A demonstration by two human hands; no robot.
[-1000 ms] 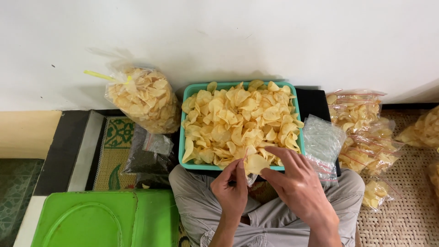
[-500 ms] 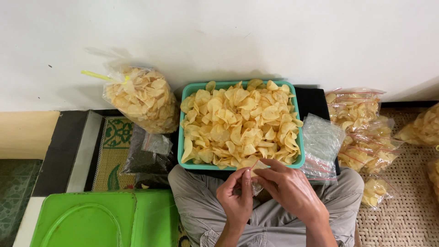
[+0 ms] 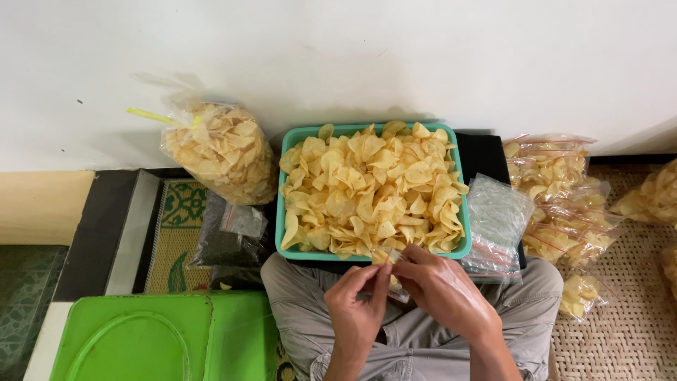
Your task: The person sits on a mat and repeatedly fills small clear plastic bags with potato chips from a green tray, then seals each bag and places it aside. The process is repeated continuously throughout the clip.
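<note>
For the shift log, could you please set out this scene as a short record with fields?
left hand: pinches small clear bag
right hand: pinches the same bag from the other side
tray: teal, heaped with chips, just beyond the hands
empty bags: stacked right of tray
filled bags: piled farther right on mat
big bag: chips, left of tray
lid: green, lower left

both hands are held together above the lap. the left hand point(image 3: 358, 305) is raised with fingers curled and fingertips pinched. the right hand point(image 3: 441, 291) is angled inward, its fingers pinched against the left fingertips, forearms converging.
</note>
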